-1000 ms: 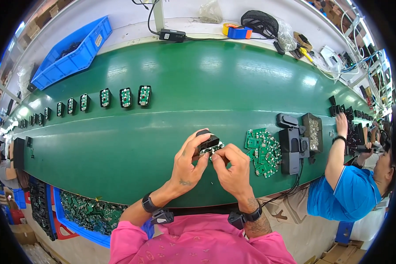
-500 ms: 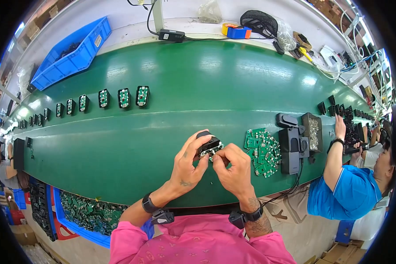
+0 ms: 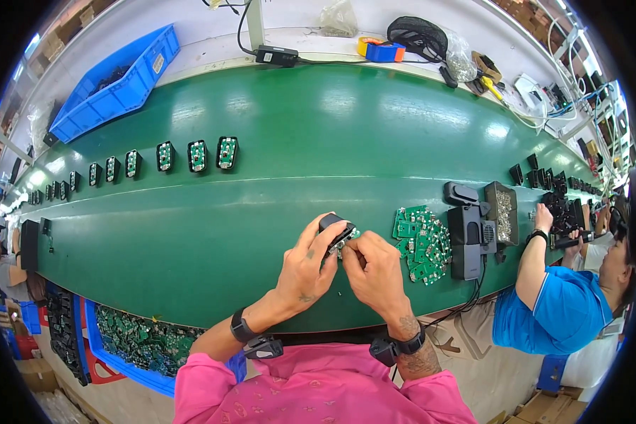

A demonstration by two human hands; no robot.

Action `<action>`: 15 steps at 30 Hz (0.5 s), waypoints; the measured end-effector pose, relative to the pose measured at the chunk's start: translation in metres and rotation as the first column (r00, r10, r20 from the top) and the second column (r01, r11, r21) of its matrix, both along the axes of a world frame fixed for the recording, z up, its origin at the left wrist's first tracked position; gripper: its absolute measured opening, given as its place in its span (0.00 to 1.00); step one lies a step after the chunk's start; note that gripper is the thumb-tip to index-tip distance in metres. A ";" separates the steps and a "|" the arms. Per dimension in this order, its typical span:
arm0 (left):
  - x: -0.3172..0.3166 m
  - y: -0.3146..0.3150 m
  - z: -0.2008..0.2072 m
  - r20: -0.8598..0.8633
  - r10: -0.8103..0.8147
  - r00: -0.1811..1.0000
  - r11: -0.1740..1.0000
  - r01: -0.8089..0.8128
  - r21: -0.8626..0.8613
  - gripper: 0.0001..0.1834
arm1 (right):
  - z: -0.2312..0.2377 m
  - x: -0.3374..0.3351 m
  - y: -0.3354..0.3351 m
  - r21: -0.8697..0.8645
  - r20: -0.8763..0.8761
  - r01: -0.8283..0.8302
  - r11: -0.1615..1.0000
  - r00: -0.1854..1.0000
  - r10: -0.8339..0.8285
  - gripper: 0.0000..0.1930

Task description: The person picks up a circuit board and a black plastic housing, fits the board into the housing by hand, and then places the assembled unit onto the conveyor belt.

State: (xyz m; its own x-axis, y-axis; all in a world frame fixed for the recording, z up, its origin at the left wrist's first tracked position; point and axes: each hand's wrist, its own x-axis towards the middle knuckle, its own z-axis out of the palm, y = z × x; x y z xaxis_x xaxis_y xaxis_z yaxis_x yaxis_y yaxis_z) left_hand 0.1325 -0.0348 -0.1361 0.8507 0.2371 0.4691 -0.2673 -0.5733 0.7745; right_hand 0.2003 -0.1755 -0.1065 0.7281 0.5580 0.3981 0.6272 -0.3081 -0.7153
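Note:
My left hand grips a black plastic housing above the green bench, its fingers over the top and side. At the housing's lower edge, a small green circuit board shows between my hands, partly hidden by the fingers. My right hand has its fingers curled, with thumb and forefinger pinched at the board's edge. A tiny dark piece lies on the bench below my hands. To the right of my right hand spreads a pile of green circuit boards.
Black housings with boards inside form a row at left. A black-and-grey device and a tray of small metal parts stand right of the boards. A blue bin sits far left. A co-worker in blue works at right.
The black housing has tilted in my left hand, so more of its closed outer side faces up. The row of housings sits slightly further left. The co-worker's hand has moved a little nearer.

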 end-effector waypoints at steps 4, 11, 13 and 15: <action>0.005 0.002 -0.004 0.032 0.068 0.997 0.997 -0.066 -0.045 0.26 | -0.009 0.003 0.003 0.014 -0.015 0.028 1.000 1.000 -0.028 0.04; 0.010 0.007 0.013 -0.201 -0.234 0.951 0.742 0.041 -0.669 0.25 | -0.032 0.014 -0.007 0.238 -0.572 0.178 0.955 0.820 -0.010 0.06; 0.012 0.011 0.011 -0.166 -0.333 0.928 0.746 0.151 -0.649 0.28 | -0.029 0.017 -0.013 0.353 -0.646 0.219 0.910 0.760 0.067 0.05; 0.013 0.010 0.011 -0.192 -0.363 0.912 0.781 0.185 -0.597 0.31 | -0.030 0.018 -0.018 0.517 -0.703 0.274 0.811 0.676 0.220 0.05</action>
State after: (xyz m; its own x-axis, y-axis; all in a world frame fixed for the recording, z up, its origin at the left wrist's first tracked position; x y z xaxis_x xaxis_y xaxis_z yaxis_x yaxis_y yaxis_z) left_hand 0.1453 -0.0247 -0.1249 0.9915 0.1154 0.0609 -0.0663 0.0435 0.9969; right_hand 0.2184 -0.1938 -0.1369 0.9175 0.3966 -0.0296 -0.1500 0.2762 -0.9493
